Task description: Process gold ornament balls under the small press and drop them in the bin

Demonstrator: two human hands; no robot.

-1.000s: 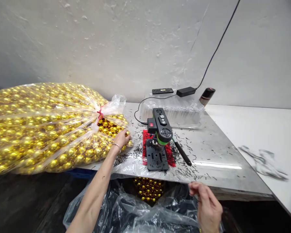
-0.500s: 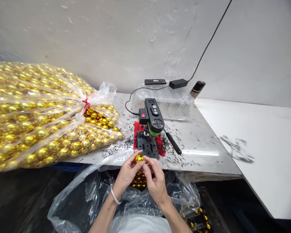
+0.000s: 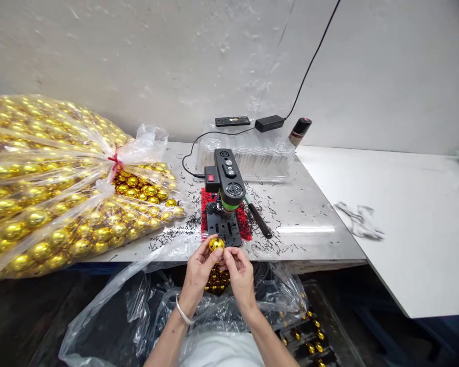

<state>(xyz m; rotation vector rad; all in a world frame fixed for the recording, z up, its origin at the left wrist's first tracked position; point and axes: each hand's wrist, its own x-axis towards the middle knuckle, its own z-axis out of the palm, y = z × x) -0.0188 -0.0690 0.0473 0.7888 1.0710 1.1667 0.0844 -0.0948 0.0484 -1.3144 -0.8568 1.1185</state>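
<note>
Head view: grey wall (image 3: 145,66) backs littered tabletop (image 3: 309,242), left hand (image 3: 198,271) pinching gold ball (image 3: 217,243), right hand (image 3: 239,275) bunched.

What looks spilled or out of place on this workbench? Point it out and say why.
Tiny black slivers are strewn across the metal tabletop, thickest around the black lever press and over the red mat beneath it. They look spilled because they lie loose, in no order. Nothing else clearly stands out.

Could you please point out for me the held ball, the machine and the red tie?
Held ball (image 3: 216,244): head view, middle of its shiny visible side.
Machine (image 3: 229,179): head view, its black top housing.
Red tie (image 3: 116,162): head view, near its knot.
</note>
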